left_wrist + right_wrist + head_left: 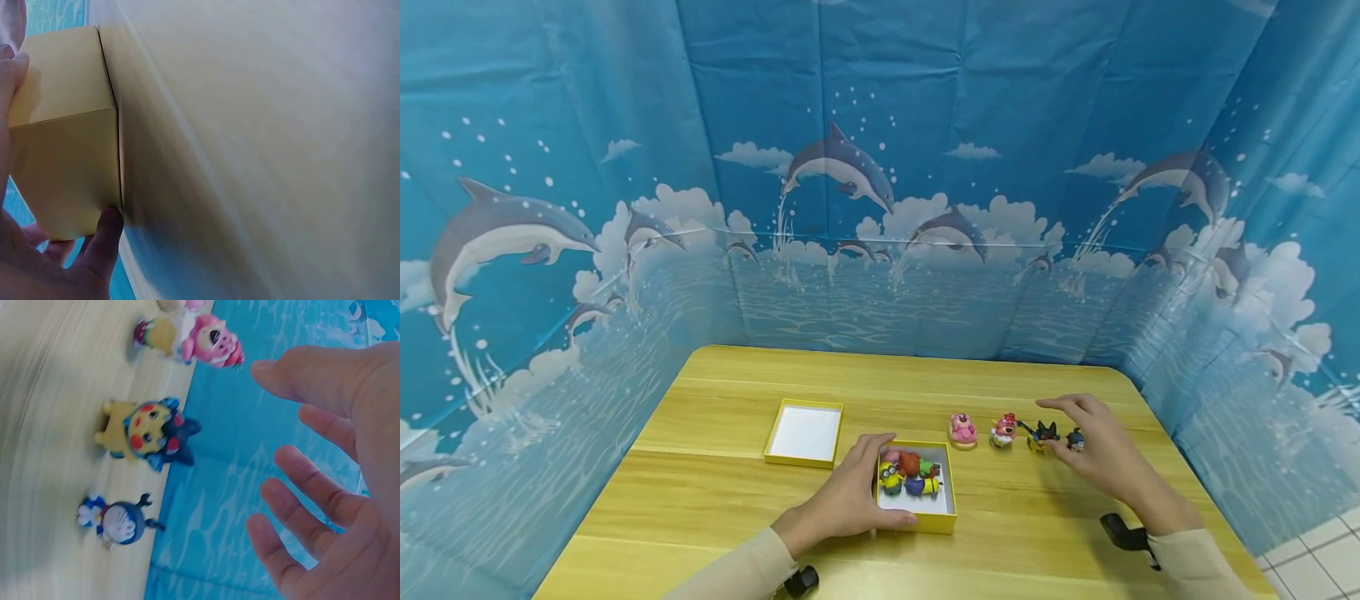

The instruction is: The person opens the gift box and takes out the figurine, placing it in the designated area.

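Note:
My left hand (848, 493) holds a yellow box (934, 523) with a white inside, thumb along the near side and fingers at the far left corner. In the left wrist view, the thumb and fingertips touch the box's walls (65, 162). Several toy figures lie in it, among them a minion figure (891, 479). My right hand (1103, 450) hovers by a row of standing figures, fingers spread and holding nothing. Nearest to it are a yellow figure with a dark pointed-eared hood (147, 428) and a small blue-and-white figure (122, 522).
A shallow yellow tray or lid (805, 432) with a white inside lies left of the box. A pink figure (962, 432) and a pink bear in a red hat (1003, 431) stand right of it. Behind the wooden table (700, 492) hangs a blue dolphin curtain (880, 308).

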The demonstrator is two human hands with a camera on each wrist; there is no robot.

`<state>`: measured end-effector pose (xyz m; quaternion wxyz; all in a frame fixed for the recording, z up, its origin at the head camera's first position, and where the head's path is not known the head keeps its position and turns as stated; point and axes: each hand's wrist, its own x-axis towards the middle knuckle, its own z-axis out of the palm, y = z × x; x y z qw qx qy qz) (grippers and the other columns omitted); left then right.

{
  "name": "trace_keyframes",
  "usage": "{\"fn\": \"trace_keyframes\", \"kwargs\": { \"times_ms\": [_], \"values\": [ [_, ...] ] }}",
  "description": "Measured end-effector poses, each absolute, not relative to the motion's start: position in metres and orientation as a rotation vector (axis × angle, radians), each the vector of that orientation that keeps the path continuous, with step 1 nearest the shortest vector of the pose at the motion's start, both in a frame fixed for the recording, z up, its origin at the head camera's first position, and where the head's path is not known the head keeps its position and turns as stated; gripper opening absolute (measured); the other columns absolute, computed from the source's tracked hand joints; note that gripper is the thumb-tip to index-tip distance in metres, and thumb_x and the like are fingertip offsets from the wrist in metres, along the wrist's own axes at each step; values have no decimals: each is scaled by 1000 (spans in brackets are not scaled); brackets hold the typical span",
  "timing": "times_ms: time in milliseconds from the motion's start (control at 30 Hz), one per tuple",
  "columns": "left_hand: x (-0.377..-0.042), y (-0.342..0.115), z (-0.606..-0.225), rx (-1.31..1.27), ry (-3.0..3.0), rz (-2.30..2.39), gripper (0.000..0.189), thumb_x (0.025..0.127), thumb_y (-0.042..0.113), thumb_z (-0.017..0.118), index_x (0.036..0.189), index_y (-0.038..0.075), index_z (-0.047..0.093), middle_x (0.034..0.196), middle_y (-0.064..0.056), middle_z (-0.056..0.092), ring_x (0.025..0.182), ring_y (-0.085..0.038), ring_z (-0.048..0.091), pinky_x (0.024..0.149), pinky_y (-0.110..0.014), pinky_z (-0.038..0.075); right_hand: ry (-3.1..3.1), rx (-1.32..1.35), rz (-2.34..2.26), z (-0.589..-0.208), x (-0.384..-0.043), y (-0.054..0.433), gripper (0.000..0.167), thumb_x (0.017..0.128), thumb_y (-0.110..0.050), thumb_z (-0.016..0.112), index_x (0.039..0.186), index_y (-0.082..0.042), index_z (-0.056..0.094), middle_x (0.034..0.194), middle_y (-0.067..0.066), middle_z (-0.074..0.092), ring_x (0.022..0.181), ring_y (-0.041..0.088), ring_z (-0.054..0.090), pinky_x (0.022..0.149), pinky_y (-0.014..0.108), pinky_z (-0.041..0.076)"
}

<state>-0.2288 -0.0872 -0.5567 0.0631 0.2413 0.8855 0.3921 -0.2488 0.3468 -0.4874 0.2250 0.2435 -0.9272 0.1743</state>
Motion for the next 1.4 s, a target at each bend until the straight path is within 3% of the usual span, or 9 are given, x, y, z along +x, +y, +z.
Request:
{"fn": "trace_keyframes", "kwargs": {
  "times_ms": [433, 633, 833, 1233, 1400],
  "values": [
    [-228, -87, -556, 739, 2687, 1170, 127, 86, 76, 95, 183, 21, 33, 175, -6, 49, 154, -28, 57, 123, -56, 56, -2529, 787, 437, -471, -237, 308, 68, 85, -4, 104, 147, -9, 76, 133, 19, 73, 119, 42, 73, 94, 65, 63],
    [-229, -87, -556, 721, 2692, 1170, 127, 85, 78, 95, 182, 22, 34, 175, -7, 49, 155, -28, 57, 123, -57, 56, -2505, 872, 418, -467, -236, 285, 67, 85, -6, 104, 147, -11, 77, 132, 12, 74, 116, 34, 73, 92, 58, 63],
    [-229, -87, -557, 722, 2700, 1164, 127, 85, 78, 95, 181, 22, 35, 175, -7, 49, 154, -28, 57, 123, -57, 57, -2541, 929, 383, -468, -234, 267, 63, 89, -12, 103, 146, -15, 77, 132, 8, 74, 115, 27, 72, 92, 51, 64],
    [-228, -87, -557, 738, 2699, 1172, 126, 85, 77, 96, 180, 20, 36, 171, -7, 52, 149, -25, 59, 121, -54, 57, -2570, 1075, 378, -470, -233, 231, 63, 92, -16, 102, 149, -17, 75, 134, 6, 74, 118, 24, 74, 96, 51, 65],
    [-228, -87, -558, 751, 2697, 1167, 125, 86, 76, 95, 180, 20, 35, 170, -7, 52, 147, -25, 59, 119, -53, 58, -2614, 1150, 402, -471, -237, 218, 60, 97, -18, 99, 151, -15, 75, 132, 6, 74, 111, 21, 74, 91, 43, 66]
  ]
}}
